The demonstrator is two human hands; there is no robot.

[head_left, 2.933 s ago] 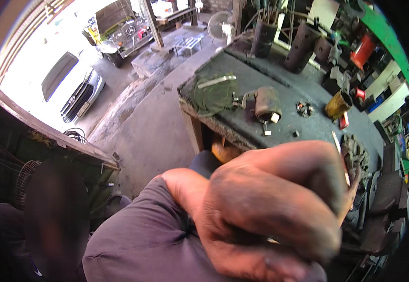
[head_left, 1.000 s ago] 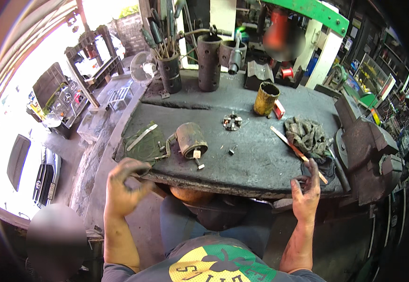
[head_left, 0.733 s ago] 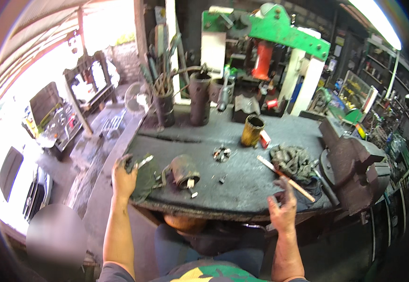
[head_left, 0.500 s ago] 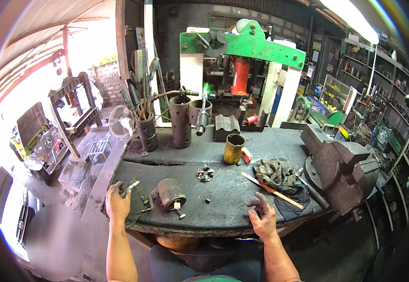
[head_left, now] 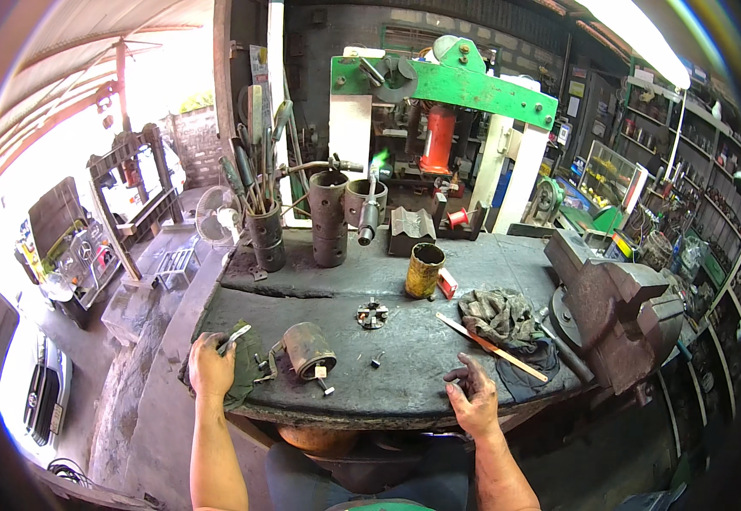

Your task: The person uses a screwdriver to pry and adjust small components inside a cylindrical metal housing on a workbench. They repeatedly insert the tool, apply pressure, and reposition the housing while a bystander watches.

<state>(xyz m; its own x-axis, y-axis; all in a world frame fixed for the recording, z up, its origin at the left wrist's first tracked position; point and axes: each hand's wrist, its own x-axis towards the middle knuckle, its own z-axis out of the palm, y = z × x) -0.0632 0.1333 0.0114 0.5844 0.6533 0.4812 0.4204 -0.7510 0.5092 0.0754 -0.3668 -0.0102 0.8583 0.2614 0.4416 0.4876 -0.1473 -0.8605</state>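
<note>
My left hand (head_left: 211,364) rests at the bench's left end on a dark green cloth (head_left: 241,387), fingers curled round a small pale metal piece (head_left: 236,335) that sticks out past the thumb. Right of it lies a worn metal cylinder housing (head_left: 309,349) on its side, with a lead and a small block (head_left: 320,372) at its open end. My right hand (head_left: 474,396) hovers over the bench's front edge, fingers bent and apart, holding nothing. Between the hands lies a small dark cylinder (head_left: 377,358). Farther back sits a round plate with several metal blocks (head_left: 372,314).
A yellow can (head_left: 424,271) and a red-and-white box (head_left: 447,283) stand mid-bench. To the right are a crumpled rag (head_left: 500,315), a flat strip (head_left: 494,347), a bar (head_left: 568,347) and a large vise (head_left: 613,298). Tool-filled metal tubes (head_left: 266,230) and a green-topped press (head_left: 481,85) rise behind.
My view has shifted slightly. The right hand's fingers have drawn a little closer together. The left hand and the bench items stay nearly where they were.
</note>
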